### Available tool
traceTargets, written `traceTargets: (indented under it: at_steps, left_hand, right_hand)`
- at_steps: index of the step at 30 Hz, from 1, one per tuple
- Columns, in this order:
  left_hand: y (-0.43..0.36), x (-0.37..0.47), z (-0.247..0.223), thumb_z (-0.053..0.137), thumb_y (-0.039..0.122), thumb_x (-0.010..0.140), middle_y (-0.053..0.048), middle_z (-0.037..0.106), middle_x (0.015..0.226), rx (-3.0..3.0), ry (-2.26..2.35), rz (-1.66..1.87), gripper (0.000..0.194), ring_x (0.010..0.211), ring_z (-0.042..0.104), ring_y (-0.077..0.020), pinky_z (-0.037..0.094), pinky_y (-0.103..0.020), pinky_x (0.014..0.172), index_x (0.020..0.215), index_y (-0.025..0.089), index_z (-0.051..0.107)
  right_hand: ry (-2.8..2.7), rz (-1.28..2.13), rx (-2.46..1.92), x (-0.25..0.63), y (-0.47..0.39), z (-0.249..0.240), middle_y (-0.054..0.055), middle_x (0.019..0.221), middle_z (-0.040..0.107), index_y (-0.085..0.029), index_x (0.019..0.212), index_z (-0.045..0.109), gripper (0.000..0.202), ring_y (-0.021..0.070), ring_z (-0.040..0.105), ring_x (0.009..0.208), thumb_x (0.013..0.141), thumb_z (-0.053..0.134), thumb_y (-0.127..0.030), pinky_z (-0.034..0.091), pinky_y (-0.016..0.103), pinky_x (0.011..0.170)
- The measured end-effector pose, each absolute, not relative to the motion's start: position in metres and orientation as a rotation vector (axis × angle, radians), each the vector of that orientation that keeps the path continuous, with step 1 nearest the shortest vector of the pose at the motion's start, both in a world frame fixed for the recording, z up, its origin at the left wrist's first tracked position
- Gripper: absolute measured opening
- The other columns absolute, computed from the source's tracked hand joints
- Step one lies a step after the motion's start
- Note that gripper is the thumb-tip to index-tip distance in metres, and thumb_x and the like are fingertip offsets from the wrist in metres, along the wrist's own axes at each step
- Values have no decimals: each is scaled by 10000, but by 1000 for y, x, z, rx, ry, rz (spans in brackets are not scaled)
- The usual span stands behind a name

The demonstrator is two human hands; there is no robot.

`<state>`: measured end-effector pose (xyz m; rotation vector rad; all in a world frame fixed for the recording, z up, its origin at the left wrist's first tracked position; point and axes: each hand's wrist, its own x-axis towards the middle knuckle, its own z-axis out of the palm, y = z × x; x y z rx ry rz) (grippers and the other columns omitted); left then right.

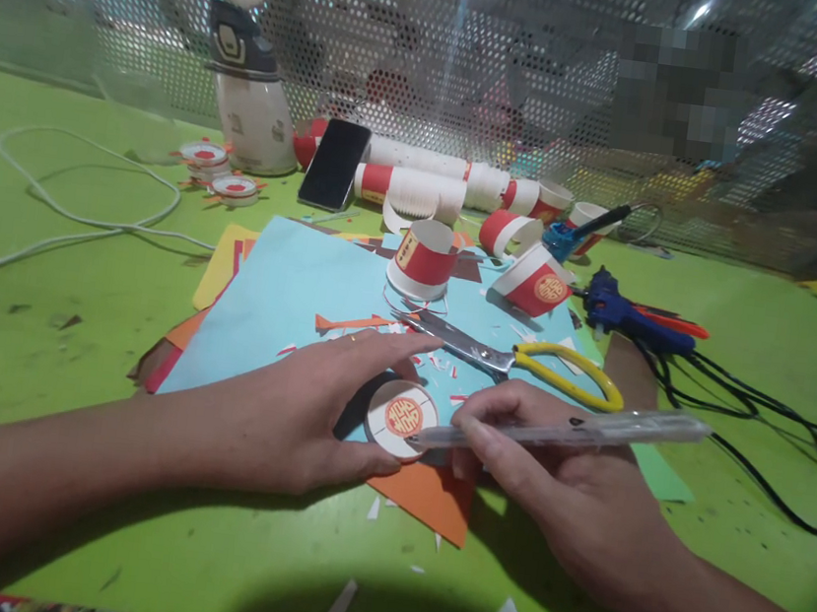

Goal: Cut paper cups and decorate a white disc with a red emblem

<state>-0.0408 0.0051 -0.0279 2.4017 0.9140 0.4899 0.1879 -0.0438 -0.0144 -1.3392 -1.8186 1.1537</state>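
A small round paper-cup bottom [379,432], white with a red-and-gold emblem and thin lines drawn across it, lies between the fingers and thumb of my left hand [305,418]. My right hand [552,473] grips a clear-barrelled pen [587,429], its tip on the disc near the emblem. Just beyond my hands, yellow-handled scissors [474,344] lie on light blue paper [261,298]. A cut red-and-white paper cup [423,263] stands behind them, with another cup [531,279] tilted to its right. Orange paper [430,497] shows under the disc.
A blue glue gun [623,313] with a black cord lies at right. Behind are stacked paper cups [426,164], a phone [334,165] and a white bottle [257,119]. A white cable [90,229] and decorated discs [233,187] lie left. Paper scraps dot the green table [147,552].
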Motion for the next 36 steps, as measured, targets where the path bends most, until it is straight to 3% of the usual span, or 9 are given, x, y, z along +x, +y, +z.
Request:
traceTargets:
  at_steps: [24, 36]
  left_hand:
    - [7, -40, -31, 659, 404, 796, -84, 505, 1428, 2410, 877, 538, 749, 1268, 508, -293, 449, -450, 1025, 1453, 269, 327]
    - [7, -40, -27, 665, 380, 802, -59, 504, 1432, 2432, 872, 521, 761, 1276, 500, -263, 426, -388, 1047, 1462, 279, 299]
  right_hand:
    - [-1845, 1124, -1349, 190, -46, -16, -64, 717, 648, -281, 866, 587, 118, 100, 609, 671, 949, 504, -296, 493, 226, 617]
    - [-1730, 1120, -1321, 186, -43, -15, -44, 689, 657, -244, 842, 605, 121, 106, 617, 651, 927, 538, -296, 511, 203, 592]
